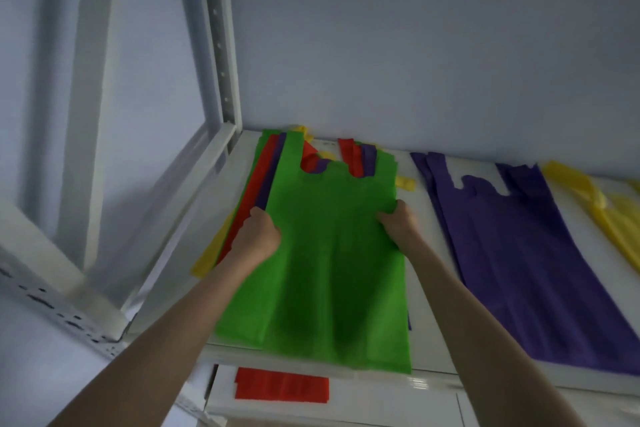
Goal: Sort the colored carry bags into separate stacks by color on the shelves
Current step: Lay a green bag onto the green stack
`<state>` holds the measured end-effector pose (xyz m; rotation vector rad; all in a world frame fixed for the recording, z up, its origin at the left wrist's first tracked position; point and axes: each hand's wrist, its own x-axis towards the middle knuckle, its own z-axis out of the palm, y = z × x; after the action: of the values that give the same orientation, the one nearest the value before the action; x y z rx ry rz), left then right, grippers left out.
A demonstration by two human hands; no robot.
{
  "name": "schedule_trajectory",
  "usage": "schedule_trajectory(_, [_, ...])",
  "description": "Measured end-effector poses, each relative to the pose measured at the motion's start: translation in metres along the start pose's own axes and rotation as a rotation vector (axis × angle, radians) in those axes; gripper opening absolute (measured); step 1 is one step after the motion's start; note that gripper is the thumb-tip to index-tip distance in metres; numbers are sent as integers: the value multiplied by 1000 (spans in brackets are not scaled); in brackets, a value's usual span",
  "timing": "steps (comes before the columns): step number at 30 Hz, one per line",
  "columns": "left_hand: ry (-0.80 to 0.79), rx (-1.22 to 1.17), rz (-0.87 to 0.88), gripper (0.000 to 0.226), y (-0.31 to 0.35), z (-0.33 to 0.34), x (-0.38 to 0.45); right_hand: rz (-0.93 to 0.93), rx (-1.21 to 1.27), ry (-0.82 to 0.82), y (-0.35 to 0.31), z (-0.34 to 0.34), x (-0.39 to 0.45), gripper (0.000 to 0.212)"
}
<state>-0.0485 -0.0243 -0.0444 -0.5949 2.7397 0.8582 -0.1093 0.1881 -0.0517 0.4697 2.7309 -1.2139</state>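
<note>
2 hands on the green bag (pixel 322 253), which lies on top of a mixed pile at frame centre on the white shelf (pixel 426 288). Left hand (pixel 258 236) grips the bag's left edge, fingers curled around it. Right hand (pixel 398 218) pinches the right edge, thumb on top. Bag lies handles toward the wall, bottom edge hanging slightly over the shelf front.

Under it: red bag (pixel 256 184), a purple strip and a yellow bag (pixel 211 253) stick out on the left side; red, purple and yellow handles show through the green bag's handle cutout at the top.

Right of the pile, apart from it: purple bags (pixel 512 253) stacked flat. Far right edge of frame: yellow stack (pixel 620 218), partly cut off.

Lower shelf (pixel 381 399), bottom centre: red stack (pixel 282 388), lying flat.

Upper left: white shelf post (pixel 221 45) with holes, against the wall.
</note>
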Motion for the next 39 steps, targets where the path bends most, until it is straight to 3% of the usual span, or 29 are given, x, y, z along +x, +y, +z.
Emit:
schedule_trajectory(15, [127,16,52,37,38,26,-72,-150,49,39,47,-44,-40,34])
schedule_trajectory(22, [218,-56,25,31,49,73,-169,-165,84,60,124,-101,-102,29])
schedule_trajectory(26, [203,-127,46,23,41,123,-233,-126,95,48,181,-125,-145,29])
schedule_trajectory(34, [118,-71,-47,38,12,193,-312,-76,110,-65,272,-130,-204,16])
schedule_trajectory(39, [37,-40,-101,38,2,229,-320,6,83,-98,317,-110,-212,27])
